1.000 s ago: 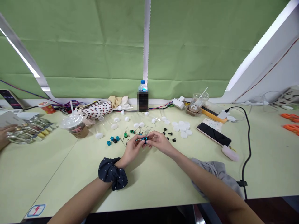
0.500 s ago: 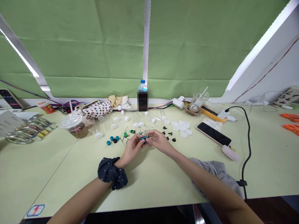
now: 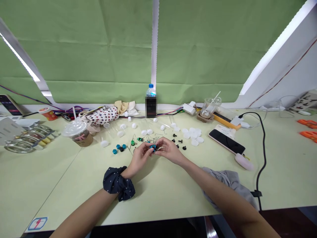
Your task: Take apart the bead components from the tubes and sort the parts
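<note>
My left hand (image 3: 139,157) and my right hand (image 3: 169,151) meet over the pale green table (image 3: 61,178), fingertips pinched together on a small blue bead piece with thin wires (image 3: 153,147). A dark dotted scrunchie (image 3: 118,183) sits on my left wrist. Loose blue and black beads (image 3: 119,147) lie just left of the hands, green beads (image 3: 136,141) behind them, small black pins (image 3: 179,142) to the right, and white caps (image 3: 193,135) further back right.
A lidded drink cup (image 3: 78,133), a water bottle (image 3: 151,101), a patterned pouch (image 3: 102,115), a phone (image 3: 226,141) with a black cable (image 3: 262,145), a grey cloth (image 3: 228,181) and a tray of small jars (image 3: 29,138) stand around. Orange scissors (image 3: 308,129) lie far right.
Another person's hand at the far left edge has withdrawn from view. My two hands stay pinched on the blue piece, with only slight finger movement.
</note>
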A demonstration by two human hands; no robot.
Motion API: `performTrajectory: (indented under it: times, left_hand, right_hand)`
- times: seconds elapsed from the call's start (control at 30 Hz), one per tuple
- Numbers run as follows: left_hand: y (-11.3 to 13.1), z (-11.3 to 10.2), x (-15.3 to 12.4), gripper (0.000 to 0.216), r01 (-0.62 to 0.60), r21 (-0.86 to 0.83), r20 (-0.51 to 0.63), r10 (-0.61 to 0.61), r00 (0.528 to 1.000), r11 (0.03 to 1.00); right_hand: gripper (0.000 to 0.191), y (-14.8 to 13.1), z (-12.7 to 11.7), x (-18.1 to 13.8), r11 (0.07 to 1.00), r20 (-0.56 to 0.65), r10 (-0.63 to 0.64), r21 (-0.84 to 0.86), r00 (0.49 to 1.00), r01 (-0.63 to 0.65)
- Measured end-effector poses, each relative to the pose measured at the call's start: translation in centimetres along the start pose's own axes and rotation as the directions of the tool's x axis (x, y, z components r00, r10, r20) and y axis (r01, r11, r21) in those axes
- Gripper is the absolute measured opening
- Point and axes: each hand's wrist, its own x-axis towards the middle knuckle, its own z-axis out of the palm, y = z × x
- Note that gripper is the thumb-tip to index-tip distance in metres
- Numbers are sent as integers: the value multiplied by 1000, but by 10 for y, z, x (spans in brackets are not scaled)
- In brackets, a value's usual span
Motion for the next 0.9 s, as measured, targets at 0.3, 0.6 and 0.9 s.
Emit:
performTrajectory:
  times: [0.3,0.6,0.9]
  left_hand:
    - [-1,0,0,24,13,-12,8,-13,1000,1000]
    - [-2,2,0,24,13,-1,6,-13,1000,1000]
    - [-3,1,0,25,16,0,-20,-16,1000,1000]
  right_hand:
    - [45,-3,-2,0,1000,-4,13,-24,1000,-13]
    - [46,-1,-3,1,999,-4,39,18,999,-38]
    - [46,0,0,1,994,31,82,65,996,-84]
